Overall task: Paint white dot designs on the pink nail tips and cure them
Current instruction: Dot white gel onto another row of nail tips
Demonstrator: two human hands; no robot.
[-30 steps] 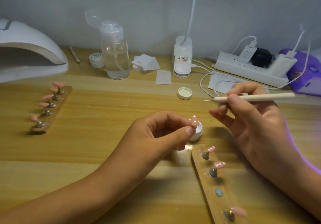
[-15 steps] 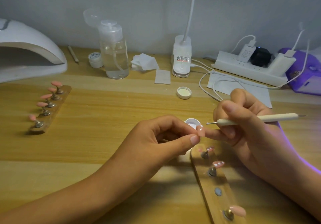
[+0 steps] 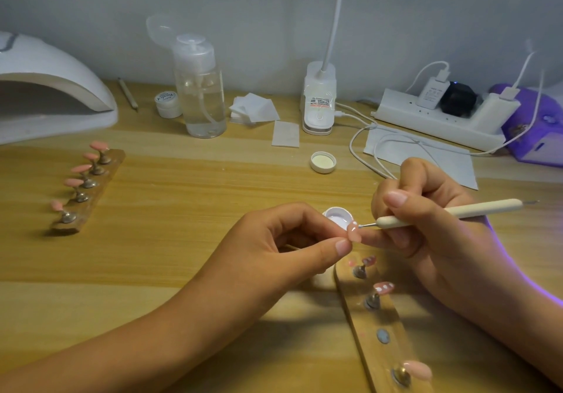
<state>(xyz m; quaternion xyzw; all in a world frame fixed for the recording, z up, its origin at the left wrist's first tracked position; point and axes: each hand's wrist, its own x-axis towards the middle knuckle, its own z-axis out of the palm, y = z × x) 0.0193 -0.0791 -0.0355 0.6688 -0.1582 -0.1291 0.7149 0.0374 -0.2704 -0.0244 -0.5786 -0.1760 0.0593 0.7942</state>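
My left hand (image 3: 274,240) pinches a pink nail tip (image 3: 354,232) between thumb and forefinger, just in front of the open white gel pot (image 3: 337,213) on the counter (image 3: 182,209). My right hand (image 3: 426,234) has its fingers curled round the dotting tool (image 3: 457,212), held like a pen. A second ago that tool was higher and well apart from the nail. Half a second ago it had dropped close. Now its metal point touches the nail's upper edge, beside white marks already there, and a lower finger of my right hand rests against the nail. My left hand has barely shifted. The near wooden holder (image 3: 380,325) below my hands and the far holder (image 3: 88,191) at the left lie where they were
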